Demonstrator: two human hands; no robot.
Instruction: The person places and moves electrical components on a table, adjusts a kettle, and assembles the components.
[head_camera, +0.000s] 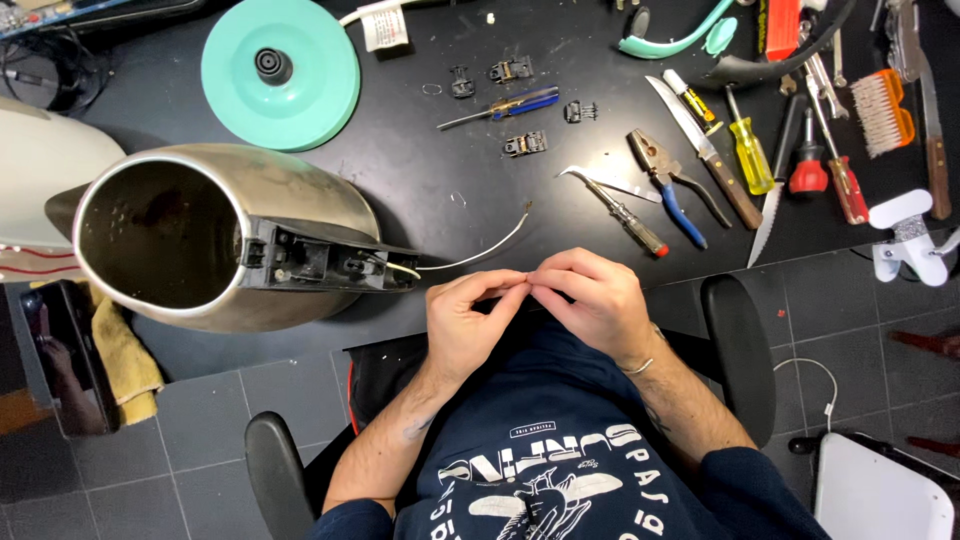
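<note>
My left hand (465, 320) and my right hand (592, 300) meet fingertip to fingertip at the table's front edge, pinching something very small between them; what it is I cannot tell. To their left a steel kettle body (215, 235) lies on its side, its mouth towards me. Its black handle mount (320, 262) is exposed. A thin white wire (480, 255) runs from the mount across the black table (420, 190), ending free just above my hands.
A mint-green kettle base (280, 72) lies at the back. Small black clips and a blue screwdriver (505, 105) sit mid-table. Pliers (668, 180), a knife (705, 150), several screwdrivers and a brush (885, 110) fill the right side. A yellow cloth (125, 360) lies at left.
</note>
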